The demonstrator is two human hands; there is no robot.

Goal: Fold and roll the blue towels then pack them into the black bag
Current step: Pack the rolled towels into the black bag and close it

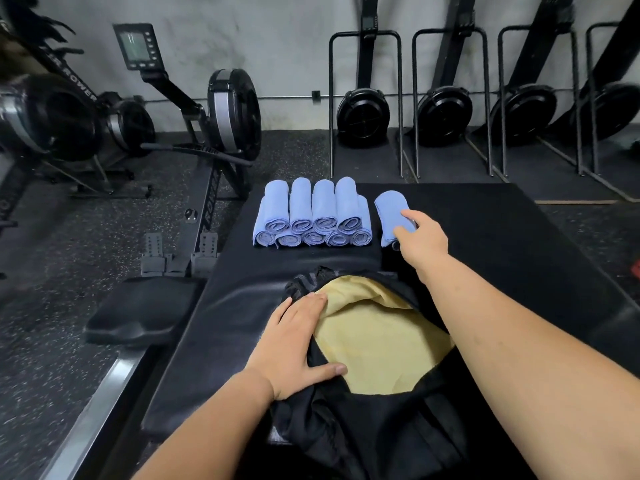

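Black bag [363,438] open, yellow lining [377,348], right hand [420,242] grips rolled towel [389,206]

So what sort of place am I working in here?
Most likely a gym: a rowing machine at left, more rowers stored upright along the wall, speckled rubber floor.

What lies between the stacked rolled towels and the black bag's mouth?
Between the stacked towels and black bag, only bare black mat, in the head view.

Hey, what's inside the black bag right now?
Through the black bag's open mouth only yellow lining shows, no towel. The right forearm and bunched black fabric cover its right edge and near end. The right hand grips a blue towel outside it.
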